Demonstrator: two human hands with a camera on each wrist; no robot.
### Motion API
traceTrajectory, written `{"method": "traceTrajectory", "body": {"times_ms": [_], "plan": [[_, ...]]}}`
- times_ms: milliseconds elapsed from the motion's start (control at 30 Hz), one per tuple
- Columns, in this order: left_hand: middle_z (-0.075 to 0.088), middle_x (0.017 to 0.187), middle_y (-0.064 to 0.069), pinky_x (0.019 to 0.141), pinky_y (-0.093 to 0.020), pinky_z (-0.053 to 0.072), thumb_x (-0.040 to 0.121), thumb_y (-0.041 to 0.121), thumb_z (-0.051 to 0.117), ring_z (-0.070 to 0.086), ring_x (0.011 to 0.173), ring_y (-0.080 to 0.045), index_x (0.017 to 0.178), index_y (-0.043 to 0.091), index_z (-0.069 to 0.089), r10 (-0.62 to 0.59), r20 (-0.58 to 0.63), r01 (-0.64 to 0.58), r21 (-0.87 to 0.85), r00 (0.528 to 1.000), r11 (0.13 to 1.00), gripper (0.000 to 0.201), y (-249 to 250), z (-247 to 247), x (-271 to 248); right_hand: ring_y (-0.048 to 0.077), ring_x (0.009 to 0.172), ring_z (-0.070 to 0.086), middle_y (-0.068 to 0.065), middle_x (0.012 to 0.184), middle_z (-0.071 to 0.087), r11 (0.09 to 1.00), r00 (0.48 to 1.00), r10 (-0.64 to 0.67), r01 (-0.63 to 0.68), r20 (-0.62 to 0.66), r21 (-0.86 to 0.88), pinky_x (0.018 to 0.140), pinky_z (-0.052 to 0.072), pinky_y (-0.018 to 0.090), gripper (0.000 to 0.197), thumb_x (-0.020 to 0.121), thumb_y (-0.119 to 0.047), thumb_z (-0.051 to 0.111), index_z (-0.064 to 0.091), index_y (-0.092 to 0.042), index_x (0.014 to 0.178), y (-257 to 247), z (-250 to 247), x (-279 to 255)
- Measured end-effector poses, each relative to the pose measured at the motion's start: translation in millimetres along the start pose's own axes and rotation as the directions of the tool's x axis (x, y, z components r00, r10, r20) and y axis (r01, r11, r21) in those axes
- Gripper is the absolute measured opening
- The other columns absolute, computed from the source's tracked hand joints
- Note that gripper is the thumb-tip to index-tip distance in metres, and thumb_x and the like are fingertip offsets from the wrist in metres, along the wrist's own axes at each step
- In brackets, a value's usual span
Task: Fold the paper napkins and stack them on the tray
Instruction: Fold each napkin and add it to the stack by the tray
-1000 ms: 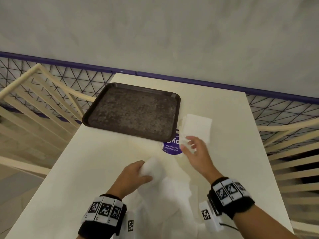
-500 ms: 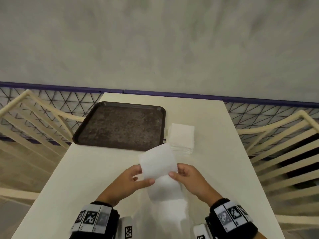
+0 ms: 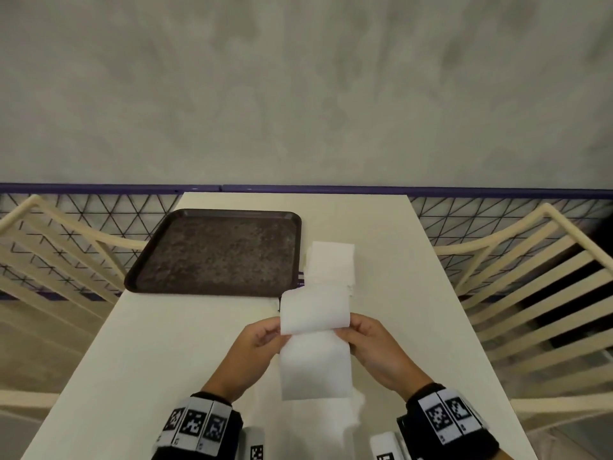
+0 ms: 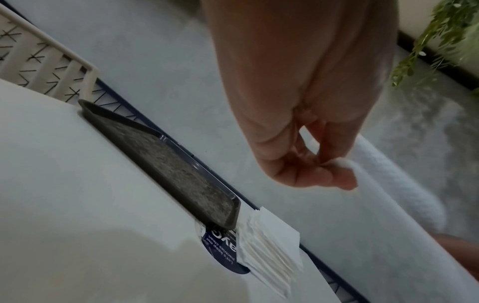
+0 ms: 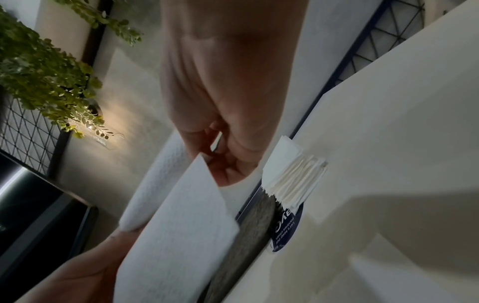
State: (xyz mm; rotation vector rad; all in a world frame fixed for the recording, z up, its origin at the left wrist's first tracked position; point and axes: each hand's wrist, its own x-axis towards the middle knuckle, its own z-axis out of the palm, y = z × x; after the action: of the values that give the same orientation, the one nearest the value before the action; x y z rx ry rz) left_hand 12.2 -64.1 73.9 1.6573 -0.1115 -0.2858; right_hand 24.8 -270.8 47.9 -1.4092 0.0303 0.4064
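A white paper napkin (image 3: 315,340) is held up above the table's near middle, its top part curling over toward me. My left hand (image 3: 265,336) pinches its left edge and my right hand (image 3: 355,333) pinches its right edge; the pinches show in the left wrist view (image 4: 334,164) and the right wrist view (image 5: 207,162). A stack of white napkins (image 3: 331,263) lies on the table just right of the dark brown tray (image 3: 215,254), which holds nothing. The stack (image 4: 269,246) partly covers a round blue sticker (image 4: 220,250).
The cream table (image 3: 166,360) runs to a purple rail (image 3: 298,188) and a grey wall. Cream slatted chairs (image 3: 530,293) stand on both sides, with black wire mesh behind them. Green foliage (image 5: 46,78) hangs near the wall.
My right hand left the napkin stack and joined the left on the lifted napkin. Both hands now hold it by its side edges, and its top has curled over.
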Motion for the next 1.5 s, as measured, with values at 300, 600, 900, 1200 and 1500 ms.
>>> {"method": "traceTrajectory", "body": {"times_ms": [300, 600, 900, 1200, 1500], "plan": [[0.072, 0.09, 0.004, 0.072, -0.014, 0.05, 0.082, 0.015, 0.044, 0.065, 0.086, -0.008, 0.083, 0.013, 0.073, -0.08, -0.016, 0.079, -0.047, 0.997, 0.996, 0.029, -0.2, -4.0, -0.7, 0.014, 0.088, 0.065, 0.003, 0.091, 0.073, 0.999, 0.998, -0.051, 0.05, 0.048, 0.023, 0.077, 0.049, 0.019, 0.032, 0.089, -0.011, 0.045, 0.076, -0.009, 0.081, -19.3, -1.4, -12.5], [0.067, 0.081, 0.012, 0.07, -0.015, 0.049, 0.084, 0.023, 0.065, 0.058, 0.082, 0.004, 0.08, 0.032, 0.064, 0.093, -0.072, -0.061, 0.356, 0.993, 0.932, 0.01, -7.9, 8.3, 0.7, 0.004, 0.078, 0.058, -0.015, 0.086, 0.07, 0.893, 0.979, -0.193, 0.2, 0.06, -0.403, 0.075, 0.045, 0.015, 0.021, 0.084, -0.015, 0.068, 0.073, -0.035, 0.086, -12.7, 4.8, -16.1], [0.059, 0.079, 0.029, 0.071, -0.002, 0.041, 0.083, 0.028, 0.066, 0.056, 0.087, 0.009, 0.09, 0.022, 0.074, 0.289, -0.058, -0.212, 0.547, 0.956, 0.81, 0.012, -6.1, 13.8, 1.9, -0.002, 0.091, 0.061, -0.013, 0.088, 0.071, 0.747, 0.965, -0.261, 0.228, 0.04, -0.625, 0.078, 0.044, 0.008, 0.006, 0.084, -0.026, 0.068, 0.07, -0.03, 0.082, -16.0, 17.5, -9.4], [0.059, 0.08, 0.032, 0.068, 0.0, 0.039, 0.082, 0.028, 0.067, 0.057, 0.081, 0.014, 0.088, 0.027, 0.075, 0.171, -0.153, -0.072, 0.505, 0.973, 0.86, 0.01, -9.9, 2.4, 1.9, -0.004, 0.075, 0.058, -0.013, 0.078, 0.069, 0.78, 0.96, -0.278, 0.207, -0.03, -0.591, 0.073, 0.039, 0.003, 0.016, 0.082, -0.019, 0.07, 0.068, -0.032, 0.074, -14.5, -0.8, -10.1], [0.068, 0.07, 0.033, 0.067, -0.004, 0.046, 0.077, 0.013, 0.071, 0.063, 0.076, 0.007, 0.066, 0.047, 0.069, 0.092, -0.139, -0.049, 0.285, 0.986, 0.957, 0.035, -10.1, 0.0, 9.7, -0.005, 0.101, 0.055, -0.018, 0.105, 0.063, 0.808, 0.996, -0.094, 0.078, 0.003, -0.583, 0.088, 0.041, 0.014, 0.032, 0.08, -0.031, 0.071, 0.059, -0.032, 0.11, 8.1, -11.4, -4.6]]}}
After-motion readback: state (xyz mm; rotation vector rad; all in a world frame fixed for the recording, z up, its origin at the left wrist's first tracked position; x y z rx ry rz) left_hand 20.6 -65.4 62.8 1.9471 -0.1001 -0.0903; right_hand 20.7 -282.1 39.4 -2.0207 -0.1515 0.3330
